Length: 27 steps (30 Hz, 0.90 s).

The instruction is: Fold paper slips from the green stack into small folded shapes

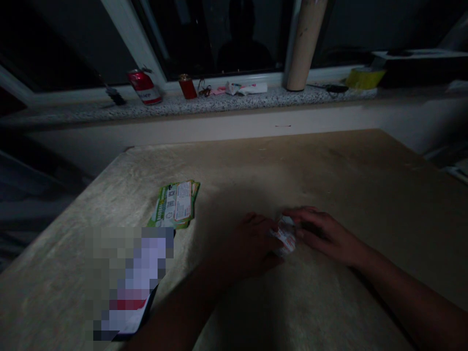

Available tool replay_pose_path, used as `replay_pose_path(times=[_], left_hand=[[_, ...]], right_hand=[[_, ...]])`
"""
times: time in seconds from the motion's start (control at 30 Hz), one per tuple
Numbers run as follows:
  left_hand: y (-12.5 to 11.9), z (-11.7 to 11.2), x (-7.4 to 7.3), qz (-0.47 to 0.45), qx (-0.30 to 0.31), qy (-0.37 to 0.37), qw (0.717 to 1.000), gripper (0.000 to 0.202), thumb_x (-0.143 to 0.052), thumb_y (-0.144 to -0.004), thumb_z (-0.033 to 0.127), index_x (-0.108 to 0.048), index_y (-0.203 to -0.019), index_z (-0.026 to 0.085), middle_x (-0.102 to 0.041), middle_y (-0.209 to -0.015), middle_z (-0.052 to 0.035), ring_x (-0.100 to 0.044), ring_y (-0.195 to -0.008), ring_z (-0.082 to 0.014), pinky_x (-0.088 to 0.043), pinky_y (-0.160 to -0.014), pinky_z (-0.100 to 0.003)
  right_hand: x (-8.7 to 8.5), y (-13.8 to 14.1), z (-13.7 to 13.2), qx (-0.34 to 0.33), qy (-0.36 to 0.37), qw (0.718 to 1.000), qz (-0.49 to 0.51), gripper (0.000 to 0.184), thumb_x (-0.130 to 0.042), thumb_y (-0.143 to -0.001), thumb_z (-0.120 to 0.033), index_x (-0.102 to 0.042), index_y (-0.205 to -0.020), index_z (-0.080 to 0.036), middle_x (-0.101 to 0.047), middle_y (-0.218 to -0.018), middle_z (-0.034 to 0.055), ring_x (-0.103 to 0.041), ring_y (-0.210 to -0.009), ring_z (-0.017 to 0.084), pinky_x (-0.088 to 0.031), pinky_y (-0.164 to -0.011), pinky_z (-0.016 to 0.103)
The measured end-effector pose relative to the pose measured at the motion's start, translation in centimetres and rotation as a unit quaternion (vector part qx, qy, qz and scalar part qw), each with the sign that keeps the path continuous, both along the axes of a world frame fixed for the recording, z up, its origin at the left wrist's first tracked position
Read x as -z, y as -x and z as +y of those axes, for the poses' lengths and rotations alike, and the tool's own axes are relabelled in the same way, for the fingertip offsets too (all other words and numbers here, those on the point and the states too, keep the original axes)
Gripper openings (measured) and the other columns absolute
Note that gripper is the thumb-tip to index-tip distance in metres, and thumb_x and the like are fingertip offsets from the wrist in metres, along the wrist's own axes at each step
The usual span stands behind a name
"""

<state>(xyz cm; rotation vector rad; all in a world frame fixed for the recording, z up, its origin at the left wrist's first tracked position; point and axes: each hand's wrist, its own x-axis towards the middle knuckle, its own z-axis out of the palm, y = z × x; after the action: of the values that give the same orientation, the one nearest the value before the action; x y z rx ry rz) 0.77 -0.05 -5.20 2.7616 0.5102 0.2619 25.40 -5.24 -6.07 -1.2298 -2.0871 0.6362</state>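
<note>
1. Your left hand (252,243) sits near the middle of the table (329,165), fingers curled in narrow and pressed onto the left edge of a small white and red packet (286,235)
2. Your right hand (321,233) comes in from the right, fingers bent over the far and right side of the same packet, so both hands are closed on it. It's too dim to make out each fingertip
3. The packet is between the two hands, looks crumpled, and is low against the tabletop. Can't tell if it touches the surface or is lifted a bit
4. Left of your hands and a little farther away there's a small stack of green leaflets (175,204) lying flat, well apart from the packet
5. Nearer to you on the left is a flat blurred-out item (131,282) with white and red on it, just beside your left forearm
6. Far side: a speckled windowsill (219,105) runs across under a dark window. On it from left to right there's a tilted red can (144,87), a small red cylinder (187,87), some white wrappers (246,88), an upright cardboard tube (303,44) and something yellow (363,78)
</note>
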Motion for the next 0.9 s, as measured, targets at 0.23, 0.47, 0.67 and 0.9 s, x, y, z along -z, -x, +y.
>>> replay_pose_path(times=[0.23, 0.47, 0.67, 0.9], left_hand=[[-0.1, 0.0, -0.1, -0.012, -0.022, 0.041, 0.999, 0.022, -0.057, -0.100, 0.027, -0.071, -0.118, 0.026, -0.066, -0.123, -0.0051, -0.057, -0.118, -0.0233, -0.039, -0.106, -0.041], [-1.6, -0.7, 0.9, -0.023, -0.125, 0.050, 0.991, 0.017, -0.056, -0.100, 0.028, -0.069, -0.106, 0.019, -0.065, -0.112, -0.0065, -0.056, -0.110, -0.0240, -0.042, -0.101, -0.041], [-2.4, -1.3, 1.3, -0.001, -0.195, 0.020, 0.981, 0.021, -0.054, -0.101, 0.032, -0.068, -0.099, 0.017, -0.062, -0.111, -0.0092, -0.055, -0.106, -0.0262, -0.045, -0.095, -0.043], [-2.8, -1.4, 1.4, 0.021, -0.190, -0.028, 0.981, 0.023, -0.047, -0.102, 0.028, -0.066, -0.100, 0.015, -0.064, -0.107, -0.0109, -0.057, -0.101, -0.0268, -0.046, -0.092, -0.044]], right_hand=[[0.1, 0.4, -0.4, 0.051, 0.043, 0.997, -0.032, 0.054, -0.065, -0.090, -0.027, -0.050, -0.142, -0.023, -0.076, -0.089, 0.0021, -0.070, -0.091, 0.022, -0.052, -0.087, 0.037], [-0.1, 0.5, -0.3, 0.047, 0.054, 0.996, -0.043, 0.048, -0.060, -0.093, -0.026, -0.053, -0.140, -0.021, -0.077, -0.092, 0.0038, -0.070, -0.092, 0.022, -0.053, -0.087, 0.038], [0.0, 0.6, -0.4, 0.052, 0.050, 0.996, -0.057, 0.044, -0.059, -0.093, -0.026, -0.056, -0.136, -0.021, -0.074, -0.111, 0.0096, -0.068, -0.104, 0.025, -0.054, -0.091, 0.040], [-0.6, 0.7, -0.5, 0.041, 0.057, 0.995, -0.067, 0.043, -0.059, -0.092, -0.022, -0.056, -0.135, -0.020, -0.074, -0.095, 0.0064, -0.068, -0.092, 0.023, -0.052, -0.090, 0.040]])
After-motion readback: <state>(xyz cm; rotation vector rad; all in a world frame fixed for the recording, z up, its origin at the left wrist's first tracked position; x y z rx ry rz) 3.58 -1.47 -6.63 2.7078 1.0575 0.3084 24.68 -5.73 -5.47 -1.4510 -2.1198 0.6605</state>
